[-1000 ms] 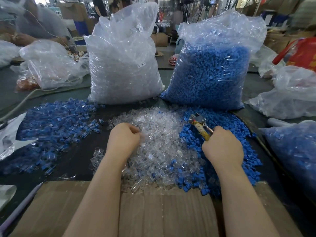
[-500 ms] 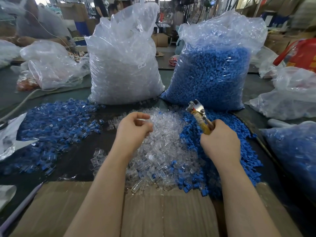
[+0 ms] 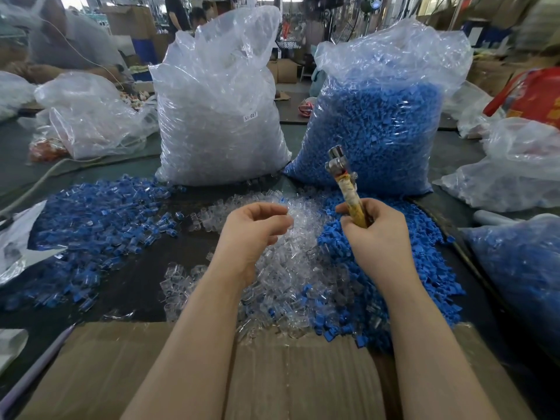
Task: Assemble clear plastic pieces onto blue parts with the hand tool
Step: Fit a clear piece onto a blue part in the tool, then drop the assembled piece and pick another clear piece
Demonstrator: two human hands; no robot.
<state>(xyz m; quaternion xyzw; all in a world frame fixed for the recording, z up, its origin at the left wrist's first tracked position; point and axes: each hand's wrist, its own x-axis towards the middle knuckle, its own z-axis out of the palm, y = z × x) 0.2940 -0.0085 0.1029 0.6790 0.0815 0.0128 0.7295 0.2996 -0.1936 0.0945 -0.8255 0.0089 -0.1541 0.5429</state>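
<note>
Landmark: clear pile (image 3: 291, 268), loose clear pieces heaped mid-tabletop, just beyond the cardboard (image 3: 272, 374).
Left hand (image 3: 251, 234): raised over the clear pile's far-left part, fingers curled toward the thumb.
Left grip: fingertips drawn together, seemingly pinching one clear piece; the piece is too faint against the pile to confirm.
Right hand (image 3: 378, 234): raised over the clear pile's right edge, where it meets the blue pile (image 3: 409, 268).
Right grip: fingers wrapped round the handle of the tool (image 3: 345, 183).
Tool: upright, tilted slightly left, metal head uppermost, taped yellow handle; whether a blue part sits in the head cannot be told.
Blue pile: loose blue parts, touching the clear pile on its right and mixing with it at the near edge.
Finished pile (image 3: 100, 225): blue parts with clear pieces fitted, left of the clear pile, apart from it across bare tabletop (image 3: 136, 283).
Clear bag (image 3: 221, 116): large, full, standing behind the clear pile.
Blue bag (image 3: 378, 122): large, full, behind the clear pile and to its right.
Done: a broad spread of assembled units lies in the finished pile.
Left: by judgement, most of the job; both loose piles are sizeable and both bags look barely drawn down.
Step in hand: likely bringing a clear piece to the tool for one more fitting.
</note>
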